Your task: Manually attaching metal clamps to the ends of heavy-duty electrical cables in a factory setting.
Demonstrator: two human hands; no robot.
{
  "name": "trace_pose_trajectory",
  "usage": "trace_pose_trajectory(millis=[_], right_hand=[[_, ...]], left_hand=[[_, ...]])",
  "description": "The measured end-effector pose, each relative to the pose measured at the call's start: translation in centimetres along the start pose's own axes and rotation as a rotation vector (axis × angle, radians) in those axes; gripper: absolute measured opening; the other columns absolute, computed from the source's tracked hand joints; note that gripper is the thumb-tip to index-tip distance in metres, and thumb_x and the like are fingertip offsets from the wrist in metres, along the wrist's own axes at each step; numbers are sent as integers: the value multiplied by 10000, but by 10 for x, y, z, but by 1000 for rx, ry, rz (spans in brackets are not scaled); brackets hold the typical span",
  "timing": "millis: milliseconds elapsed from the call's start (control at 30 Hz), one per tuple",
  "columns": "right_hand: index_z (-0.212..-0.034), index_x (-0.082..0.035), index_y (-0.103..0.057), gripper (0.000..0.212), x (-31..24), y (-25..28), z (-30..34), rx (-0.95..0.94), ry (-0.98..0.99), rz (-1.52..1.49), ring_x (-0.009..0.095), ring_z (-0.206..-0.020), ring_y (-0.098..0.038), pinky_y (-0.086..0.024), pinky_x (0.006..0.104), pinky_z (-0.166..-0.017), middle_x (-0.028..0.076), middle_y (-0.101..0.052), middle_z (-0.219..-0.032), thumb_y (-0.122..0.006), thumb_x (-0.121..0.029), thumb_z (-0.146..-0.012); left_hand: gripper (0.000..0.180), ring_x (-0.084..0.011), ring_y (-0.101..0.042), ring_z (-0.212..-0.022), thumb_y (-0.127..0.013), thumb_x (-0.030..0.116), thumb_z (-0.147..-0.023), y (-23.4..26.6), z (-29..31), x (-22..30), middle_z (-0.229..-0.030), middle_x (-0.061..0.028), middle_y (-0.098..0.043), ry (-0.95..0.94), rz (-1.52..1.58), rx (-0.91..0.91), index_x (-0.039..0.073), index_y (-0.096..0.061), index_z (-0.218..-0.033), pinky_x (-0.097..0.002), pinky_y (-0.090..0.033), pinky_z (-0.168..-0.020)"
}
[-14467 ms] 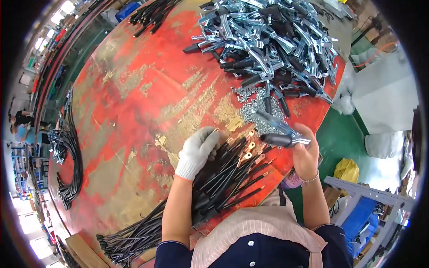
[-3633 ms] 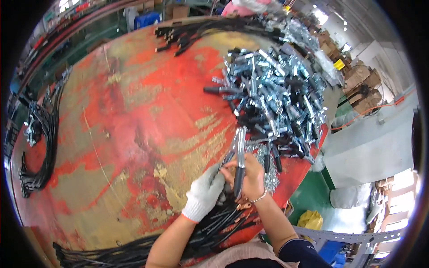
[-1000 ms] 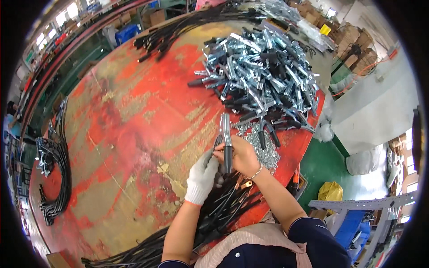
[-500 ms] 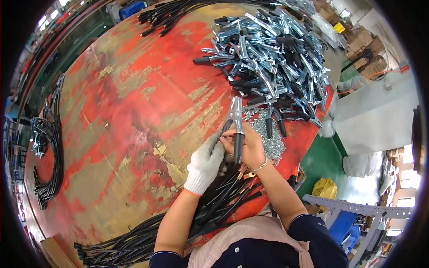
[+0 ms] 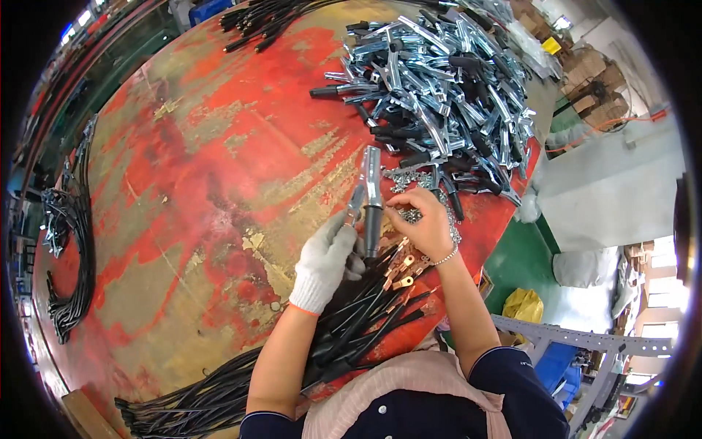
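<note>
My left hand [image 5: 322,263], in a white knit glove, grips a silvery metal spring clamp [image 5: 371,175] with a black sleeve on its handle. The clamp stands with its metal end pointing away from me. Just right of it is my bare right hand [image 5: 430,227], a beaded bracelet at the wrist. Its thumb and forefinger are drawn together beside the clamp; anything between them is too small to make out. Small metal nuts [image 5: 411,215] lie partly hidden under that hand. Black cables with copper ring lugs [image 5: 404,281] lie below both hands.
A large heap of similar clamps [image 5: 446,95] covers the far right of the worn red table [image 5: 197,241]. More black cables lie at the far edge [image 5: 274,22], along the left side [image 5: 86,249] and near me [image 5: 212,384]. A metal rack [image 5: 578,338] stands at the right.
My right hand has moved off the clamp to the right, over the nuts. The clamp and my left hand have shifted slightly left, and more copper lugs show.
</note>
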State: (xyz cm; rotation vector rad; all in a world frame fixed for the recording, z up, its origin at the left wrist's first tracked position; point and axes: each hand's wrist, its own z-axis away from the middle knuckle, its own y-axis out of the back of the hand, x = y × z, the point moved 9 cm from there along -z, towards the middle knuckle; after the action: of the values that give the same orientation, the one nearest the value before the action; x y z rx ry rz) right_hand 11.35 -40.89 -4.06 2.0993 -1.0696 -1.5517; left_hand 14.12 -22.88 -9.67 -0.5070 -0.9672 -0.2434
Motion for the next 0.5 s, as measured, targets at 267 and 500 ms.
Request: trace_pose_trajectory(millis=[267,500], right_hand=[[-1047,-95,-646,321,41,21,19,-4,-172,184,242,-967,-610,-490,382,-858,70,-639,-1032,-776,-254,-801],[-1198,-79,-584,400,-7,-119,1,-275,-754,-1705,169,-936,-610,-513,361,-841,45,-661,-1067,-457,-417,-1026]], left_hand=[[334,-90,-565,-560,-502,263,-985,-20,-15,0,-802,-47,-630,-89,-73,-55,7,-590,-1181,-234,-447,-469],[350,-92,-559,-603,-477,144,-987,5,1,21,-791,-47,-610,-306,-129,-54,-20,-510,-1294,-222,-450,-519]])
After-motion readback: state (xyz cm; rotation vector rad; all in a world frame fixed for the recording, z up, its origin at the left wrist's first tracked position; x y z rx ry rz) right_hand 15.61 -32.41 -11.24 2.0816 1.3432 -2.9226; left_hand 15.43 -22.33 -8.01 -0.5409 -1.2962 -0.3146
